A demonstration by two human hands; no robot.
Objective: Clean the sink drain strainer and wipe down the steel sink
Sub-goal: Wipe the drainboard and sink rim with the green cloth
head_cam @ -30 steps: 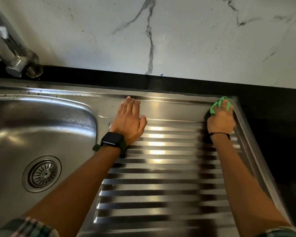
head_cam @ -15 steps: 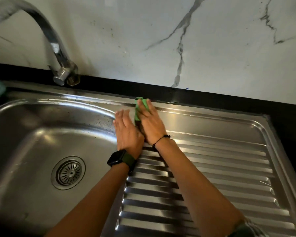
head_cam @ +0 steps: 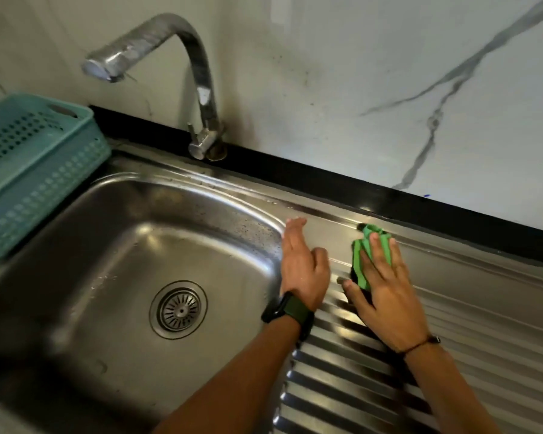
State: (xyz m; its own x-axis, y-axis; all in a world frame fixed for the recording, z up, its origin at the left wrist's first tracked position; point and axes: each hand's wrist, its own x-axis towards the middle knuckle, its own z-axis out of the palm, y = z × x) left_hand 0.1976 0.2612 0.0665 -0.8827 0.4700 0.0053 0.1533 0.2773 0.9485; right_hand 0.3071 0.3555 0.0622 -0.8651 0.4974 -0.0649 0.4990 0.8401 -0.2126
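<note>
The steel sink (head_cam: 107,245) has a round drain strainer (head_cam: 178,309) seated in the basin floor. My left hand (head_cam: 304,270) rests flat on the strip between the basin and the ribbed drainboard (head_cam: 470,324), a dark watch on its wrist. Just to its right, my right hand (head_cam: 386,292) presses a green cloth (head_cam: 359,264) onto the back left part of the drainboard with straight fingers. The cloth pokes out past the fingertips and beside the index finger. Small dark specks dot the basin's back right wall.
A curved steel faucet (head_cam: 201,89) rises behind the basin, its spout pointing left. A teal perforated plastic basket (head_cam: 29,170) stands at the sink's left edge. A black counter strip (head_cam: 420,202) and a white marble wall (head_cam: 358,73) run behind.
My right hand swept the green cloth from the drainboard's far right corner leftward to beside my left hand, then slid a little right again. My left hand stayed by the basin edge.
</note>
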